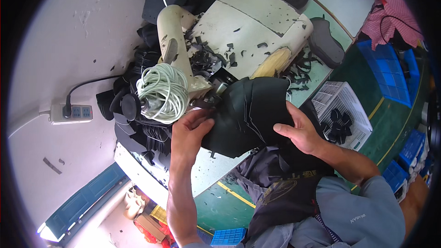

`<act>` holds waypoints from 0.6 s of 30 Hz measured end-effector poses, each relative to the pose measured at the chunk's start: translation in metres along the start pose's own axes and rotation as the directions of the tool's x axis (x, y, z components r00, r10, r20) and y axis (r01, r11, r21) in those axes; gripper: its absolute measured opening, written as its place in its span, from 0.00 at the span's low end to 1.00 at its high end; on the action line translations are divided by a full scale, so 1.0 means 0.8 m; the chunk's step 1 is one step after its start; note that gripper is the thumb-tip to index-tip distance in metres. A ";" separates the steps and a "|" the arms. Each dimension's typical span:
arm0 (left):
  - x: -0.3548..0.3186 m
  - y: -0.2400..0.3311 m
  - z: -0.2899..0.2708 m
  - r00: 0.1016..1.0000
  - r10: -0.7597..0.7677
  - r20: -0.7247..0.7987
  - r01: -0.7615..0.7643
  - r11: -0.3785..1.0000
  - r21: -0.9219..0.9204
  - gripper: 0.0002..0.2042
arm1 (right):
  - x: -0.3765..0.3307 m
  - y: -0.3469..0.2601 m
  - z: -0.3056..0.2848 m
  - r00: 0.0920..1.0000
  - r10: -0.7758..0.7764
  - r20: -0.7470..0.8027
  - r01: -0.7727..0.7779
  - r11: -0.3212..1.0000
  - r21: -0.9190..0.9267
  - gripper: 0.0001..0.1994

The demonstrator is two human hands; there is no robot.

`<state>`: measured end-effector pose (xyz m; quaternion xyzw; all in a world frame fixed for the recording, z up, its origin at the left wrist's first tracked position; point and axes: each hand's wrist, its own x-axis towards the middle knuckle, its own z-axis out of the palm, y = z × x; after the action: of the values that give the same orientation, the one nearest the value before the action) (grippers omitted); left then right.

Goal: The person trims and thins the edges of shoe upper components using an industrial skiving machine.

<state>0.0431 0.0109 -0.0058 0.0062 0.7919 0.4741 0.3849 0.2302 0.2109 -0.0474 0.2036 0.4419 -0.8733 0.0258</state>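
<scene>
A large black leather-like piece (250,112) with stitched lines lies in front of a cream sewing machine (239,32). My left hand (188,133) grips its left edge, close to the machine's needle area (219,87). My right hand (301,131) presses on the piece's right edge with the thumb on top. The piece's lower part hangs over the table edge toward my lap.
A coil of pale cord (163,93) sits on the machine's left end. Black scraps (206,57) litter the machine bed. A white basket (342,112) holds black pieces at right. Blue crates (388,71) stand beyond. A power strip (71,112) hangs on the wall.
</scene>
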 end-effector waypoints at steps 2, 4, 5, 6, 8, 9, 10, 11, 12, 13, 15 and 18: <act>-0.002 0.003 0.003 0.998 -0.016 -0.066 0.021 0.997 0.079 0.15 | -0.003 0.001 0.002 1.000 -0.029 -0.008 0.029 1.000 -0.007 0.32; 0.009 0.010 0.012 0.994 0.007 -0.111 0.018 0.974 0.224 0.14 | -0.004 0.001 0.003 0.998 -0.058 -0.015 0.058 0.998 -0.012 0.32; 0.013 0.013 0.016 0.989 0.037 -0.145 0.019 0.930 0.367 0.14 | -0.004 0.000 0.004 0.998 -0.062 -0.030 0.063 0.998 0.028 0.32; 0.014 0.018 0.020 0.986 0.035 -0.164 0.030 0.926 0.375 0.13 | -0.004 0.000 0.004 0.997 -0.065 -0.047 0.068 0.995 0.067 0.32; 0.011 0.008 0.008 0.995 0.012 -0.100 0.009 0.976 0.216 0.13 | -0.002 -0.004 0.002 0.999 -0.037 -0.028 0.038 0.999 0.014 0.33; 0.006 0.005 0.001 0.999 -0.002 -0.038 0.003 0.999 0.048 0.13 | 0.000 -0.006 0.002 1.000 -0.007 -0.006 0.007 0.999 -0.040 0.33; 0.000 0.002 -0.001 1.000 0.002 0.028 0.001 0.990 -0.142 0.13 | 0.000 -0.007 0.000 1.000 -0.008 -0.014 0.008 0.999 -0.041 0.33; -0.005 0.001 -0.001 0.999 0.003 0.036 0.002 0.990 -0.142 0.13 | 0.000 -0.009 -0.003 1.000 0.015 -0.004 -0.015 1.000 -0.022 0.33; -0.010 0.003 -0.001 0.999 0.004 0.046 0.000 0.996 -0.091 0.14 | -0.001 -0.010 -0.005 0.999 0.038 0.007 -0.038 0.999 -0.003 0.34; -0.014 0.004 -0.002 0.999 0.003 0.044 -0.002 0.999 -0.042 0.14 | -0.003 -0.009 -0.003 0.999 0.040 0.011 -0.040 0.999 -0.005 0.34; -0.010 0.004 0.005 0.999 -0.013 -0.030 0.015 0.998 0.058 0.14 | -0.012 -0.004 0.001 0.988 -0.142 -0.061 0.142 0.990 0.002 0.34; 0.003 -0.005 0.010 0.994 0.029 -0.108 -0.016 0.993 0.121 0.15 | -0.012 0.000 0.007 0.987 -0.157 -0.043 0.152 0.983 -0.102 0.34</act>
<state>0.0482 0.0156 -0.0122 0.0124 0.8385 0.4299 0.3345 0.2375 0.2056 -0.0407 0.1895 0.4995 -0.8442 -0.0435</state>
